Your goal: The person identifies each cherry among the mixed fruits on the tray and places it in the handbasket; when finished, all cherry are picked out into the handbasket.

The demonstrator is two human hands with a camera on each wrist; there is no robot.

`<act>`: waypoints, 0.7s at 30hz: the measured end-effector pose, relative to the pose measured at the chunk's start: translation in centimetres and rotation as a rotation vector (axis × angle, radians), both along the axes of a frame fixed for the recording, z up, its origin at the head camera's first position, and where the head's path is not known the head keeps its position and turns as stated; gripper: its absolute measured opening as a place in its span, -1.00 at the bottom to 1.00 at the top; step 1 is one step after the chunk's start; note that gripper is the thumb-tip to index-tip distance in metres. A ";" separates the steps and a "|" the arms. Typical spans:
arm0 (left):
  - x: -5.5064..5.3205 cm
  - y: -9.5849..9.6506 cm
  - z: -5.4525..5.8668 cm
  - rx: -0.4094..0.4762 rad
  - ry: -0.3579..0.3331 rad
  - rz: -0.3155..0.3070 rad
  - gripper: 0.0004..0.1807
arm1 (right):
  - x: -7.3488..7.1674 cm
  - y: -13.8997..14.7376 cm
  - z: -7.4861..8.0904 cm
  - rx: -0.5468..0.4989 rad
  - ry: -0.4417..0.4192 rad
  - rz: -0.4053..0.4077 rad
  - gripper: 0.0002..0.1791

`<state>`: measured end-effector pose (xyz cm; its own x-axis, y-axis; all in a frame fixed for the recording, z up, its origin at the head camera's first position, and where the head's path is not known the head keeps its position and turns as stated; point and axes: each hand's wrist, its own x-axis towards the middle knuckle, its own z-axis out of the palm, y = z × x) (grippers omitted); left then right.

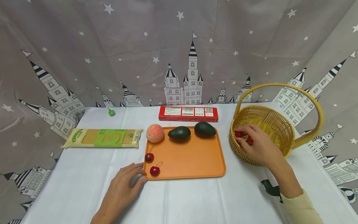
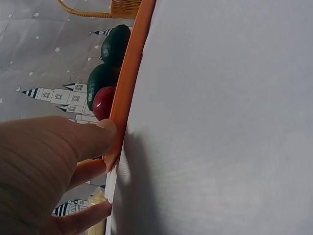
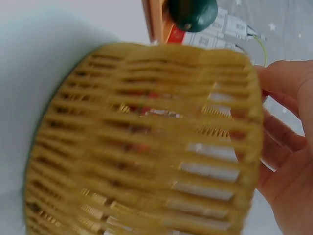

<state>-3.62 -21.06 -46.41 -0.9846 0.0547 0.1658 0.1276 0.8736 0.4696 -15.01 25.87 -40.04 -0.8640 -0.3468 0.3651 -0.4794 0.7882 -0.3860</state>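
Observation:
On the orange tray (image 1: 193,158) lie two dark red cherries (image 1: 155,170) with stems, a peach (image 1: 155,133) and two avocados (image 1: 179,133). My left hand (image 1: 123,183) rests at the tray's near left corner; its thumb and a finger touch the rim, as the left wrist view also shows. Over the near left wall of the wicker basket (image 1: 279,124) reaches my right hand (image 1: 258,144), which pinches a red cherry (image 3: 265,96) by its body, its thin green stem sticking up. More red fruit (image 1: 250,140) shows beneath the fingers, partly hidden.
Behind the tray lies a red box (image 1: 188,114). A pack of noodles (image 1: 106,138) is to the left, with a small green item (image 1: 111,112) beyond it. The basket's tall handle (image 1: 279,84) arches over its opening. A black object (image 1: 271,188) lies near the right forearm.

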 end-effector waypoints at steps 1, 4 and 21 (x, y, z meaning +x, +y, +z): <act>0.0 0.0 0.0 0.001 0.001 0.001 -0.79 | 0.0 0.3 -0.1 -0.003 -0.009 -0.009 -0.62; 0.1 0.0 -0.1 -0.001 0.002 0.002 -0.79 | -0.2 1.3 -0.3 -0.016 -0.026 -0.044 -0.59; 0.1 0.1 0.1 -0.003 0.003 0.007 -0.78 | -1.1 5.9 -1.8 -0.004 -0.072 -0.147 -0.61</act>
